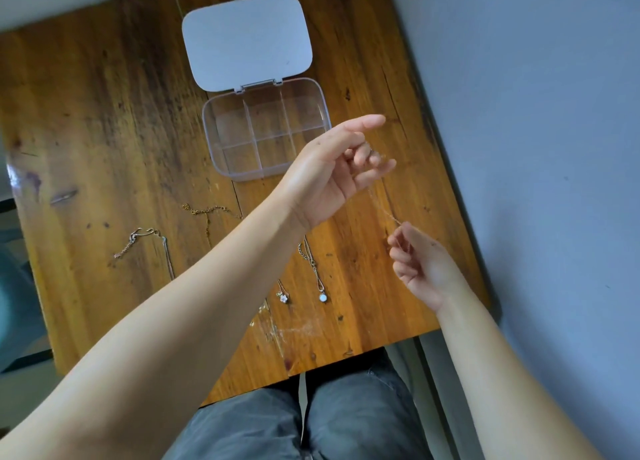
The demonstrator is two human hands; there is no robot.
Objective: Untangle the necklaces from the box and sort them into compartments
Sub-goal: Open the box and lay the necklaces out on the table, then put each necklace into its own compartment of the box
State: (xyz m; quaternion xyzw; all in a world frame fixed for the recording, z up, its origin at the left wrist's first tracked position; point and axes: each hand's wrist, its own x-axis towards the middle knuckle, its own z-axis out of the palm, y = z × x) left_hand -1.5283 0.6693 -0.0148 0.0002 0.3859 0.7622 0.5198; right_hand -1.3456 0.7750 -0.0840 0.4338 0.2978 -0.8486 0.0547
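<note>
A clear plastic box (pixel 221 120) with several empty compartments lies open on the wooden table, its white lid (pixel 246 40) flat behind it. My left hand (pixel 332 172) is raised in front of the box's right side, fingers curled on one end of a thin silver chain (pixel 382 208). My right hand (pixel 420 265) pinches the chain's other end lower right, so it stretches taut between them. On the table lie a gold chain (pixel 204 212), a silver chain (pixel 145 241), a flower-pendant necklace (pixel 283 297) and a round-pendant necklace (pixel 317 276), partly hidden by my left forearm.
The wooden table (pixel 104 130) ends at its right edge near my right hand, next to a grey wall (pixel 536 113). Its front edge lies above my lap in grey trousers (pixel 301 421). Something dark stands at the far left (pixel 14 286).
</note>
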